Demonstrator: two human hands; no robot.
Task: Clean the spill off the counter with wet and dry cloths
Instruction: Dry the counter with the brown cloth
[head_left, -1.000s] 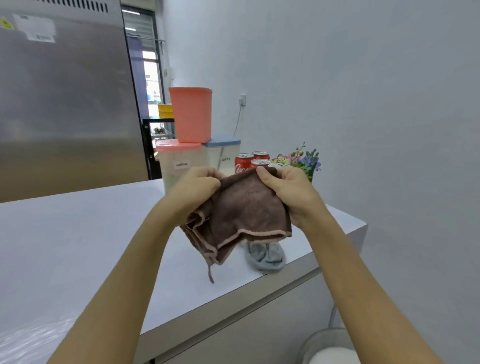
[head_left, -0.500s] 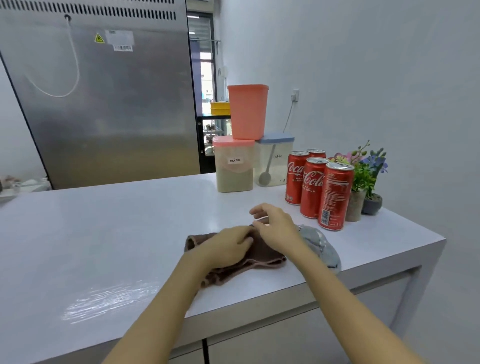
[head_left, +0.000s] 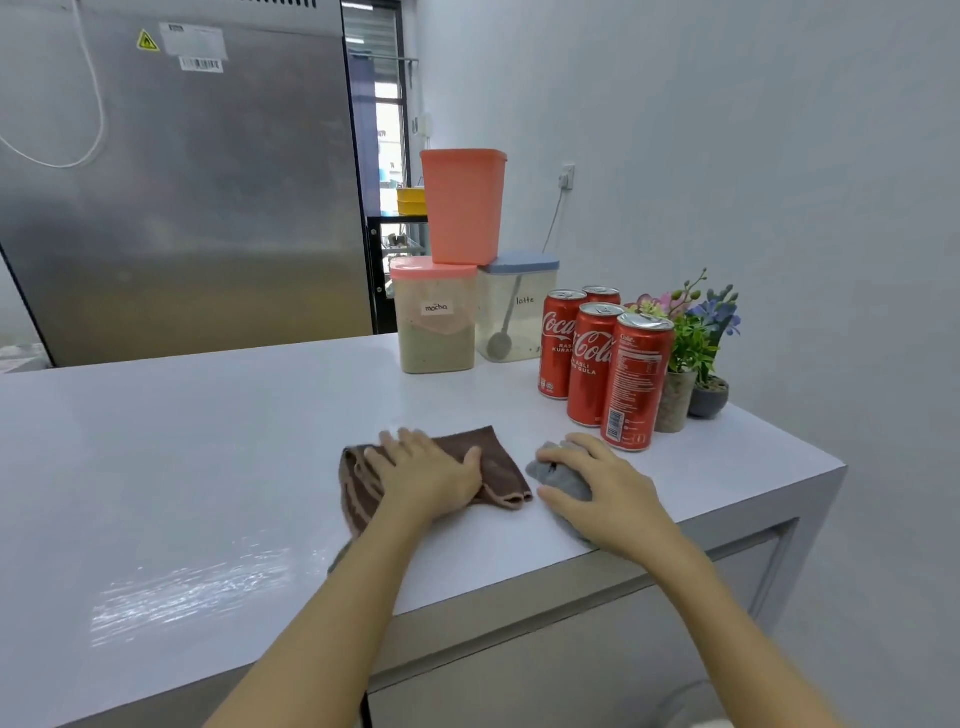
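Note:
A brown cloth (head_left: 498, 462) lies folded on the white counter (head_left: 208, 441), near its front edge. My left hand (head_left: 426, 473) presses flat on it, fingers straight. Just to the right sits a crumpled grey cloth (head_left: 563, 480), and my right hand (head_left: 608, 488) arches over it with thumb and fingers curled round the bundle. A streaky wet patch (head_left: 182, 592) shines on the counter at the front left, apart from both cloths.
Several red cola cans (head_left: 597, 364) stand just behind my right hand. Behind them are labelled mocha (head_left: 436, 317) and latte (head_left: 519, 306) containers with an orange tub (head_left: 462, 205) on top. Small flower pots (head_left: 696, 364) sit near the counter's right end. A steel fridge (head_left: 182, 182) stands behind the counter.
The brown cloth, held up in both hands a second ago, now lies on the counter under my left hand. My right hand left it and moved right onto the grey cloth.

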